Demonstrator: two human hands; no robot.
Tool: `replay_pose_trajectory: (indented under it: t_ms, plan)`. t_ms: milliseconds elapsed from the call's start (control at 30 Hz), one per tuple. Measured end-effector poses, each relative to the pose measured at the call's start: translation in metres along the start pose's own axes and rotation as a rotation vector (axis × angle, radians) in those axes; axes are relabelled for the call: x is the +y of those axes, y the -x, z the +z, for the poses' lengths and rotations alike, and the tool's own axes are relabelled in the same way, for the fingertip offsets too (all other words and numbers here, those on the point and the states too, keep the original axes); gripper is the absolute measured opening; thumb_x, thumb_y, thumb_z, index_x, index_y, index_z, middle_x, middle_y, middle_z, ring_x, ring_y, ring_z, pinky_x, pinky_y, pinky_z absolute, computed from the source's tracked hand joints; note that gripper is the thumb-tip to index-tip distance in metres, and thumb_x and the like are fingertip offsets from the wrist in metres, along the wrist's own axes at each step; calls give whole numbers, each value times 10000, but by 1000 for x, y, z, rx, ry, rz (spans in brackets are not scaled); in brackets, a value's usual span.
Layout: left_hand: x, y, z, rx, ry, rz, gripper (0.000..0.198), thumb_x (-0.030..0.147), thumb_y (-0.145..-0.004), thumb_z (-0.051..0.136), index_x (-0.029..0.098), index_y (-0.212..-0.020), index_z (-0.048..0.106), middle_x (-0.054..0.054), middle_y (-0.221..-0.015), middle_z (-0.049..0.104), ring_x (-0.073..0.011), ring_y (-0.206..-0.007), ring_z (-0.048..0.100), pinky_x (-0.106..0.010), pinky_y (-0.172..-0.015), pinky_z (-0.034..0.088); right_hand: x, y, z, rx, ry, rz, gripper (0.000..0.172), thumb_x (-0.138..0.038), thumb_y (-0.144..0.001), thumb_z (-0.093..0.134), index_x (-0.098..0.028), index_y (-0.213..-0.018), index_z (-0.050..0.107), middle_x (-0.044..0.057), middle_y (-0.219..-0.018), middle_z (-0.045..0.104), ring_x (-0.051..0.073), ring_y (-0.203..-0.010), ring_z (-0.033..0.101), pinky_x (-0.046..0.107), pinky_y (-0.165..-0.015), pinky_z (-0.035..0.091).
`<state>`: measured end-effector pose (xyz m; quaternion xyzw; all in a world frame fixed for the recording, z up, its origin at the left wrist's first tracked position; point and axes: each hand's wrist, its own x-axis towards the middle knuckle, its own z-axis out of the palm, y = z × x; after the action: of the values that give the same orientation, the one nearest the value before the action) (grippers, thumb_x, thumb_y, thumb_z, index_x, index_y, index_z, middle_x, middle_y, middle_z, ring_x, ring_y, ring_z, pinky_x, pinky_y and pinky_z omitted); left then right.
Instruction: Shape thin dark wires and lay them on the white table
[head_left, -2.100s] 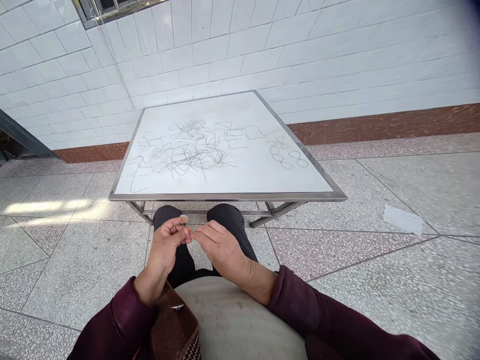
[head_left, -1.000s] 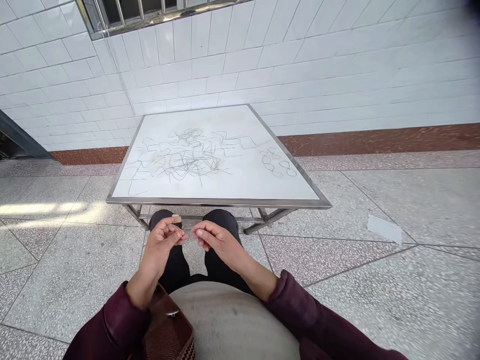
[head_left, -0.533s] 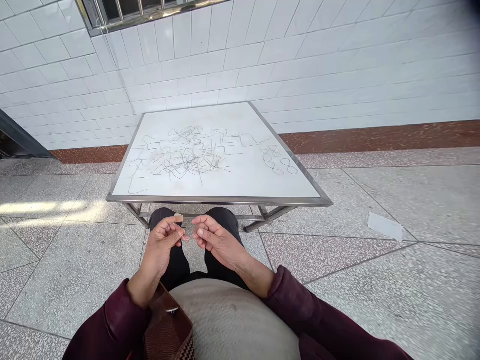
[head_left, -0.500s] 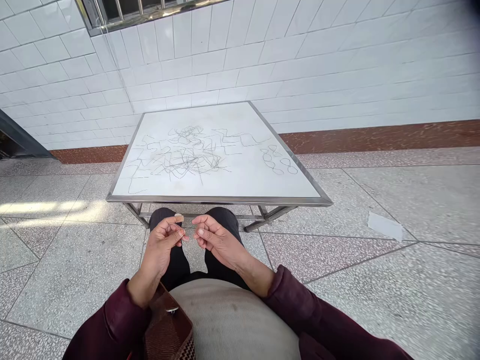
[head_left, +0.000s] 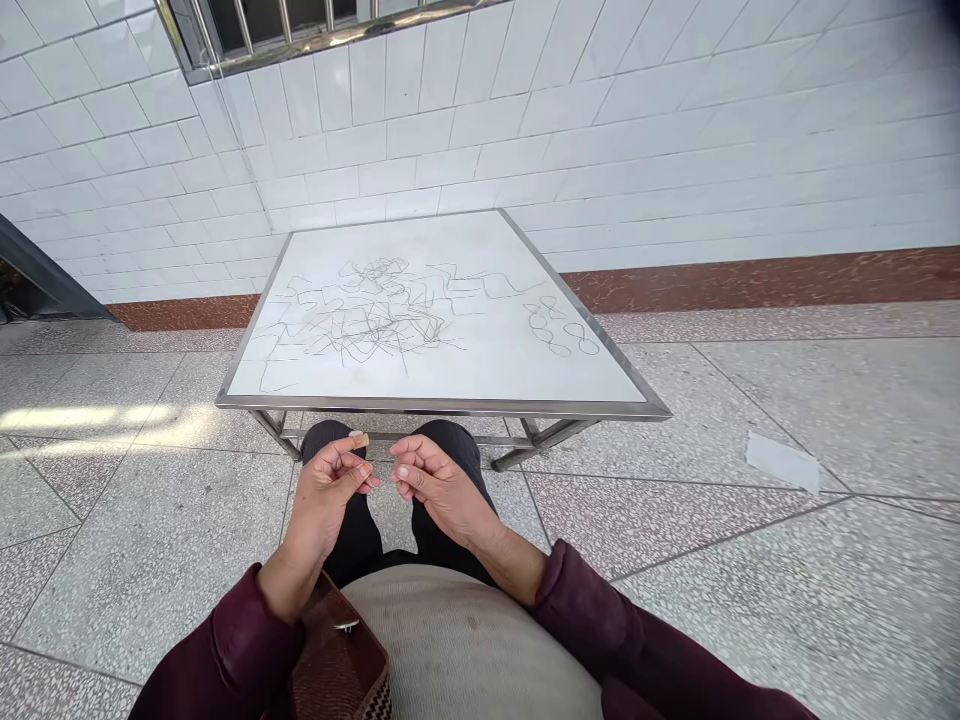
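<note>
Both hands meet over the lap, left hand (head_left: 328,490) and right hand (head_left: 433,483) pinching a thin wire, barely visible, to bend it; more wires (head_left: 367,310) litter the desk (head_left: 480,375).

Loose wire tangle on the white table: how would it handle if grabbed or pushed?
The wire tangle looks thin and bent into zigzags, so probably springy, light. Strands overlap, so one pull would likely drag neighbours. Pushed, it would probably slide on the smooth white table, not roll.
</note>
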<state>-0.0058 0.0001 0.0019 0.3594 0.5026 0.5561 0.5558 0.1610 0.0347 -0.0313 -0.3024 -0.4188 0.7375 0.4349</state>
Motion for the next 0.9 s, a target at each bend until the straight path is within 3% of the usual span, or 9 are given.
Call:
replay_pose_trajectory:
  t_ms: [167,367,533,667,900]
  plan:
    - [0,1,0,5,7,-8,428,287,-738,786,190,-1141,678,23,-748,664,-119,-671,665,-249,-654,516,-2,3,0,-44,-21,47,331,-388,-752,806,-236,-989,633,-16,-810,659,123,-688,641,274,-665,515]
    - [2,3,1,7,-5,-16,436,302,-715,803,176,-1115,683,21,-741,655,-122,-658,665,-250,-638,527,4,2,-3,-48,2,16,311,-387,-756,806,-231,-960,630,-25,-775,655,124,-668,657,276,-657,531]
    - [5,0,-2,-53,-95,-5,432,312,-740,775,186,-1139,667,22,-741,635,-138,-672,671,-266,-638,545,-6,1,-11,-33,313,-119,255,-414,-837,711,-251,-1032,690,1,-810,630,128,-662,584,249,-548,463]
    - [5,-4,-4,-135,-153,-34,417,297,-723,778,187,-1113,677,22,-726,603,-144,-654,661,-280,-617,554,-13,0,-16,14,623,-238,168,-369,-843,694,-269,-963,757,24,-817,639,144,-640,544,276,-541,434]
    - [8,-13,-6,-236,-185,-39,452,381,-812,718,202,-1220,642,-36,-860,667,-179,-760,698,-299,-672,566,-10,1,-16,79,760,-327,130,-347,-879,641,-277,-910,746,25,-758,599,151,-590,534,285,-511,431]
